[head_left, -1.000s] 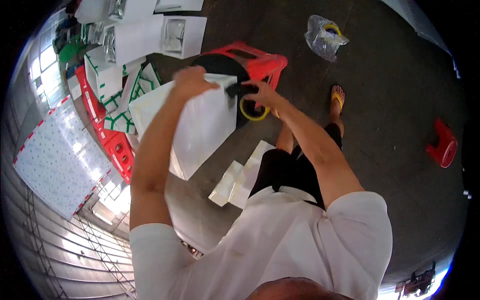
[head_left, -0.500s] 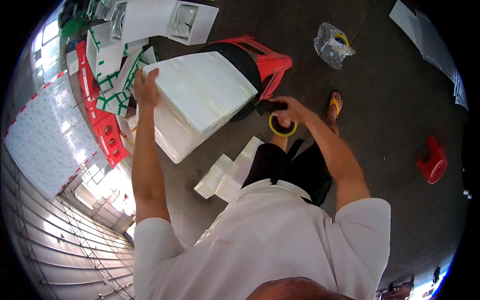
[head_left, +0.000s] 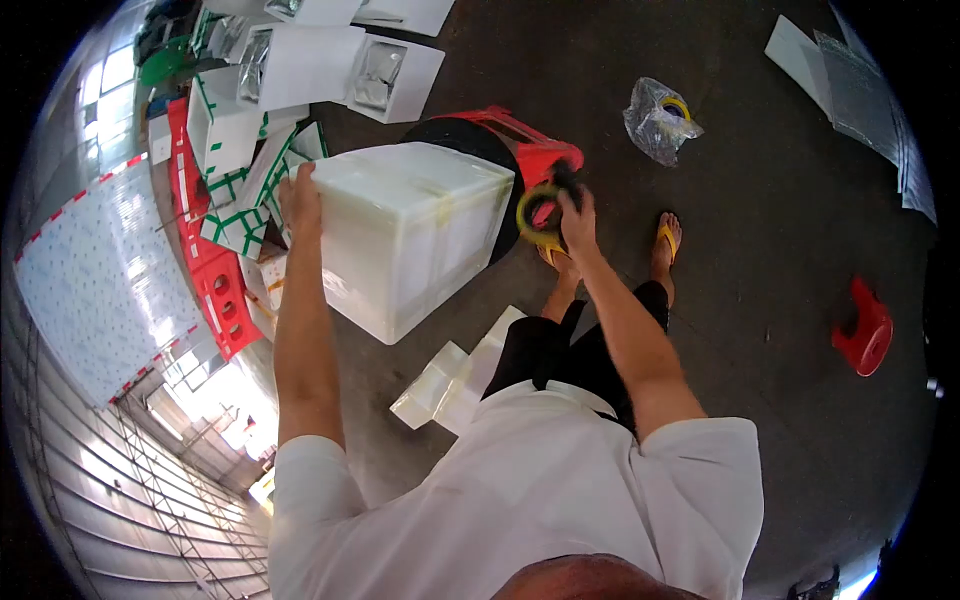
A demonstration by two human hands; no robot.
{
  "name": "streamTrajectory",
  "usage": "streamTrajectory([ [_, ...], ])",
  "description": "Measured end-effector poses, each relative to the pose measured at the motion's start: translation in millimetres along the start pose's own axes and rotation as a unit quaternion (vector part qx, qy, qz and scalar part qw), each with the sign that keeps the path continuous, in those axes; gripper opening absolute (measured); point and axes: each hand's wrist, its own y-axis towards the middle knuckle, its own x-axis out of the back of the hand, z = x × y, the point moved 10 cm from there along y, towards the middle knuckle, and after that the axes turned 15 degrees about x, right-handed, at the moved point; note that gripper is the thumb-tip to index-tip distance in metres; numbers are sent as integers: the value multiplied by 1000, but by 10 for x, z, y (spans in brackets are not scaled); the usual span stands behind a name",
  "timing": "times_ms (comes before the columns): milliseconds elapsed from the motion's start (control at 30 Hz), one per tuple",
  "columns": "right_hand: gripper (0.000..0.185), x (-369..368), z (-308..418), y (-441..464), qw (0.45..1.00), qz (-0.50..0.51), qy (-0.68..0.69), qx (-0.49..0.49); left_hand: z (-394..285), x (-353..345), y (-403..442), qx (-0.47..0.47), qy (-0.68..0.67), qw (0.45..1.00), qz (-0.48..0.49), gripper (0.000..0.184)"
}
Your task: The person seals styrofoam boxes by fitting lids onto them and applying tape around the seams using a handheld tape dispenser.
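Observation:
A white foam box [head_left: 400,210] with clear tape around it rests on a round black surface [head_left: 470,135] beside a red plastic frame [head_left: 530,145]. My left hand [head_left: 303,200] grips the far left edge of the box, fingertips over its upper corner. To the right of the box, my right hand [head_left: 577,222] is wrapped round a black tape dispenser [head_left: 566,180], which carries a yellow tape roll [head_left: 535,215]. The dispenser is apart from the box.
White boxes with silvery packs [head_left: 380,75] stand at the upper left, near green-taped boxes [head_left: 228,125] and a red barrier [head_left: 205,270]. White foam pieces [head_left: 455,385] lie below the box. A plastic bag [head_left: 655,120] and a red stool [head_left: 865,330] are on the floor.
The box has turned and tilted while my left hand shifted from its top to its left edge. My right hand moved the tape dispenser away from the box, then up.

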Motion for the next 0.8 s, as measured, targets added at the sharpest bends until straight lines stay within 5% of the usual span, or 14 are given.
streamTrajectory([
  [67,67,188,-93,139,947,-310,44,74,-13,8,-111,4,-1,1000,-22,80],
  [133,68,-138,218,-54,942,-274,-69,179,-35,140,-87,0,-8,999,-48,81],
  [233,67,-393,-428,-361,972,-192,-60,118,63,-6,40,9,39,999,-2,82],
  [300,66,-252,-413,-602,979,-192,-12,59,-71,176,-314,-12,61,996,-71,86],
  [400,57,-71,843,-785,927,-259,239,-129,-46,385,-446,-185,-257,942,113,88],
  [433,54,-96,1116,-541,933,-215,276,-78,130,625,-421,-176,-283,938,93,88],
  [500,47,-467,1842,-175,948,-93,304,11,1037,1128,-504,7,-383,923,-33,83],
  [567,42,-1185,2521,136,956,50,282,67,1658,656,-643,163,-538,802,201,82],
  [633,38,-1974,2709,463,950,146,272,57,1781,212,-976,235,-568,719,324,82],
  [733,31,-2973,2933,218,926,220,305,-47,1716,6,-875,215,-603,665,385,83],
  [800,29,-3041,2758,446,974,163,156,-13,1838,-121,-665,182,-623,669,363,83],
])
